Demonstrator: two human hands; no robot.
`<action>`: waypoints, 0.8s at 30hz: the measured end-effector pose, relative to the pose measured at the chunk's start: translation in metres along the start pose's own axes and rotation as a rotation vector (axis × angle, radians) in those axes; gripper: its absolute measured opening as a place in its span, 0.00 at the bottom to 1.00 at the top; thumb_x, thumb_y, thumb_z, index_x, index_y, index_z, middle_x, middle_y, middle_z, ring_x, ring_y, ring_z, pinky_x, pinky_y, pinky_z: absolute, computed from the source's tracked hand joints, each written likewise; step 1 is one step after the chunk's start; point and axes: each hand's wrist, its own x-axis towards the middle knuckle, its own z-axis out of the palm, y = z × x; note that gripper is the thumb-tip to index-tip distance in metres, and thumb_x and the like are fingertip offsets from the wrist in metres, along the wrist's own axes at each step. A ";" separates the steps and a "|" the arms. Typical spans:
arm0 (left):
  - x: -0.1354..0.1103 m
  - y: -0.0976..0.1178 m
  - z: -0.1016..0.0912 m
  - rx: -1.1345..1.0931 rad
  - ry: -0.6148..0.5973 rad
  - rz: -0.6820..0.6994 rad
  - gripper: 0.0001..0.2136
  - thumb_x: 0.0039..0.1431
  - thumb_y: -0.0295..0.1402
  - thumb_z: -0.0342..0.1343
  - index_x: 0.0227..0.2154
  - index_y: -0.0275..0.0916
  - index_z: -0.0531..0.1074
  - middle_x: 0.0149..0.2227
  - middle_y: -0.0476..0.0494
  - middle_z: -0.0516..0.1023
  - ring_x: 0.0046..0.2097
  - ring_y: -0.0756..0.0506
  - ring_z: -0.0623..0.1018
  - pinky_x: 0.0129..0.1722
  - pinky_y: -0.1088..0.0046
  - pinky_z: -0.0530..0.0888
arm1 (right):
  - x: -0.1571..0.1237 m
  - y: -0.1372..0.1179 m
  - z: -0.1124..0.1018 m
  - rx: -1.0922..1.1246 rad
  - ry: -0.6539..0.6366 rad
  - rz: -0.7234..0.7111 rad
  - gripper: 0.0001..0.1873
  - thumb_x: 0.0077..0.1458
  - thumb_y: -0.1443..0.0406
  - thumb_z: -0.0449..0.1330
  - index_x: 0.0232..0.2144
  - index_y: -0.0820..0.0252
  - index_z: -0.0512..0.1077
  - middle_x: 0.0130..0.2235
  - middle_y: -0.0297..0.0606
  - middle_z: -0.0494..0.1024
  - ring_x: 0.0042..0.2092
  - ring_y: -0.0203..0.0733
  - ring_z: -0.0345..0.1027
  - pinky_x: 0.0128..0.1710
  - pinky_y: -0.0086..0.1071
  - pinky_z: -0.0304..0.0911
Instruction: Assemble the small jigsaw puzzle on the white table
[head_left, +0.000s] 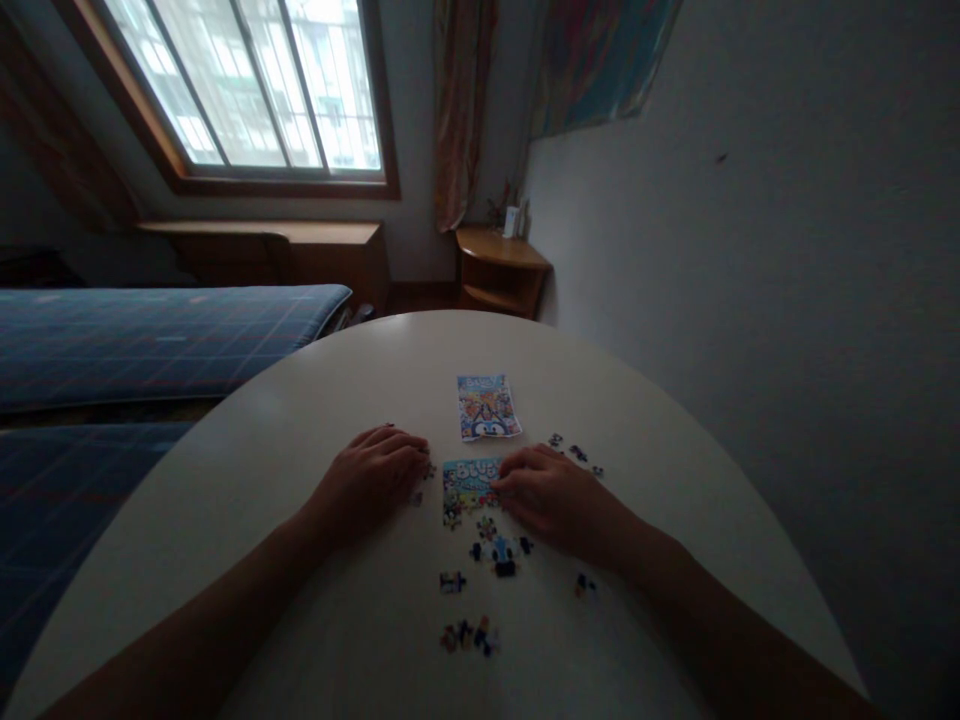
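Note:
A partly joined jigsaw puzzle (pixel 469 480) with a blue top and lettering lies in the middle of the round table. My right hand (pixel 551 495) is at its right edge, fingers bent together against it; whatever is under the fingertips is hidden. To the left, my left hand (pixel 379 465) rests palm down on the table, fingers loosely stretched, with loose puzzle pieces (pixel 429 469) by its fingertips. Just below the puzzle sit a single piece (pixel 487 527) and a small joined cluster (pixel 502 553) showing a blue face. Beyond it lies a colourful printed picture sheet (pixel 487 407).
More loose pieces lie at the right (pixel 577 453), near my right forearm (pixel 584 585) and toward the front (pixel 471 635). One piece (pixel 452 582) is left of the cluster. Past the white table (pixel 360 360) stand a bed with a checked mattress (pixel 165 340) and a corner shelf (pixel 502 248).

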 end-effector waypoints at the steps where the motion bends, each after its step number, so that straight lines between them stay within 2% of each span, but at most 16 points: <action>1: 0.000 -0.001 0.000 0.001 0.001 -0.006 0.08 0.68 0.34 0.51 0.39 0.43 0.76 0.46 0.49 0.81 0.47 0.45 0.78 0.55 0.56 0.70 | 0.000 0.000 0.000 0.000 -0.001 0.000 0.09 0.59 0.67 0.60 0.42 0.56 0.78 0.44 0.41 0.78 0.46 0.43 0.69 0.48 0.39 0.65; 10: 0.004 -0.003 -0.002 -0.013 -0.014 -0.044 0.08 0.67 0.34 0.52 0.38 0.44 0.77 0.43 0.49 0.82 0.45 0.44 0.79 0.50 0.59 0.73 | 0.001 0.001 0.001 -0.004 0.007 -0.012 0.09 0.58 0.67 0.61 0.41 0.56 0.78 0.43 0.42 0.78 0.46 0.43 0.70 0.48 0.39 0.65; 15: 0.005 -0.002 -0.001 -0.036 -0.009 -0.056 0.07 0.67 0.33 0.53 0.38 0.43 0.77 0.42 0.49 0.82 0.45 0.44 0.79 0.51 0.59 0.73 | 0.000 0.004 0.003 -0.004 0.015 -0.015 0.08 0.59 0.67 0.61 0.41 0.56 0.78 0.44 0.41 0.78 0.46 0.43 0.69 0.48 0.39 0.65; 24: 0.004 -0.006 0.007 -0.193 0.028 -0.135 0.05 0.65 0.32 0.54 0.39 0.43 0.75 0.41 0.47 0.80 0.44 0.44 0.77 0.48 0.63 0.73 | 0.001 0.002 0.002 0.006 0.015 -0.016 0.08 0.59 0.67 0.60 0.41 0.56 0.78 0.44 0.42 0.78 0.47 0.43 0.69 0.49 0.39 0.65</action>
